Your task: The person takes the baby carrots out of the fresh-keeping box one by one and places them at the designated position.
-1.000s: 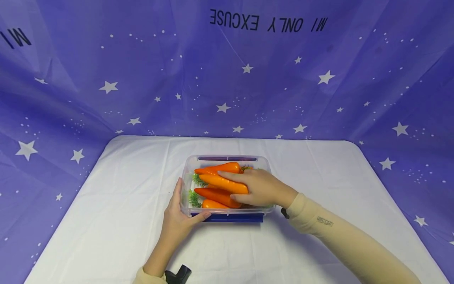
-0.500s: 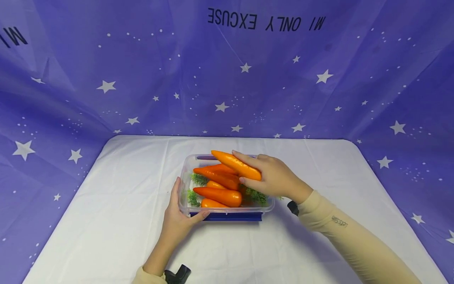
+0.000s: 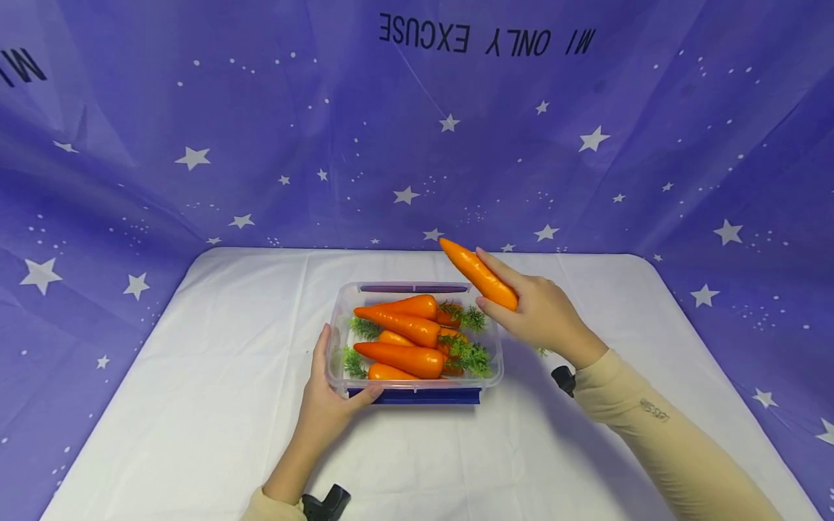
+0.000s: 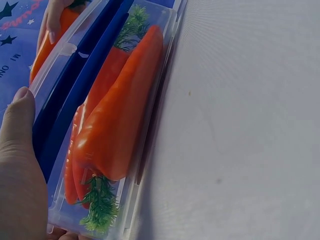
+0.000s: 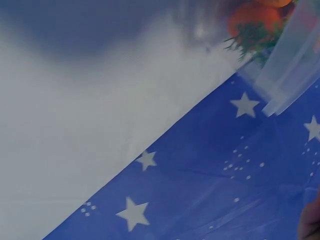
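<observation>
A clear plastic box point(image 3: 495, 354) with blue clips sits on the table, holding several orange toy carrots point(image 3: 402, 358) with green leafy tops. My left hand point(image 3: 326, 398) holds the box's near left corner, its thumb over the front rim and fingers along the left wall. In the left wrist view that thumb point(image 4: 20, 130) lies beside the blue clip point(image 4: 75, 95). Above and to the right of the box, my right hand point(image 3: 544, 311) grips a lighter orange carrot point(image 3: 478, 273) between thumb and fingers, tip pointing up and left. Its leafy top is mostly hidden beneath the hand.
A white cloth point(image 3: 195, 405) covers the table. Behind and beside it hangs a purple star-patterned curtain point(image 3: 365, 145). Black wrist mounts point(image 3: 327, 503) show on both arms. The right wrist view catches the box's corner point(image 5: 285, 75) and a blurred carrot end point(image 5: 252, 20).
My right hand has lifted the lighter carrot out of the box and moved it up and to the right, tilting it steeper. My left hand stays at the box corner.
</observation>
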Demonstrator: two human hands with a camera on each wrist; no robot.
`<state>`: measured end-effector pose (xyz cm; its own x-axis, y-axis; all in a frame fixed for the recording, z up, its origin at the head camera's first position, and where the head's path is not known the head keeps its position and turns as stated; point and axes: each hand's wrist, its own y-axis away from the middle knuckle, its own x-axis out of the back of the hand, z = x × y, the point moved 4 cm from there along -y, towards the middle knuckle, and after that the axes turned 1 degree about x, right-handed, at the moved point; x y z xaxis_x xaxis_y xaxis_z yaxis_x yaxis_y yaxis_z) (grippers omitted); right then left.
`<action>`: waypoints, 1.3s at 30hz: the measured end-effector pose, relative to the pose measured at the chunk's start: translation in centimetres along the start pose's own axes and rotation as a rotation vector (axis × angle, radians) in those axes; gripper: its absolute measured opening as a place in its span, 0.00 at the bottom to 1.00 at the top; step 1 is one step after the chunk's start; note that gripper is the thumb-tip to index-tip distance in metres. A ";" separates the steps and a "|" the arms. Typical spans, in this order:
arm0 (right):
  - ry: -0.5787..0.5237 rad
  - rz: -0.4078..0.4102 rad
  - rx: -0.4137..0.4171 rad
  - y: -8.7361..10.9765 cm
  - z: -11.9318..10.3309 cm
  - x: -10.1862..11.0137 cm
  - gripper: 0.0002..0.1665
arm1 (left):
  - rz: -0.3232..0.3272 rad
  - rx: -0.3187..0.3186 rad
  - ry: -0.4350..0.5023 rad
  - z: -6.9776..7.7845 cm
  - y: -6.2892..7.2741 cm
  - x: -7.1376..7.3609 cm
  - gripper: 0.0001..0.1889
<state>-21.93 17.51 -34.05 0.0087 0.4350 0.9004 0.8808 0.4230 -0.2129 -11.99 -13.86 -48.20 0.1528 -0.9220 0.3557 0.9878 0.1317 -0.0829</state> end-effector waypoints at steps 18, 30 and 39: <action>-0.089 0.014 -0.161 0.7 5.4 -0.7 0.45 | 0.000 -0.007 0.000 0.1 -0.2 0.1 0.65; -0.037 -0.040 -0.251 1.5 8.6 -3.4 0.47 | -0.014 0.007 0.002 0.1 -0.1 0.1 0.65; 0.048 -0.093 -0.336 1.8 9.3 -5.4 0.45 | -0.015 0.009 0.012 0.2 0.0 0.1 0.64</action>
<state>-24.81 23.34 -42.78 -0.0642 0.3658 0.9285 0.9854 0.1704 0.0010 -11.94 -13.85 -48.03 0.1377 -0.9282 0.3457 0.9902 0.1212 -0.0690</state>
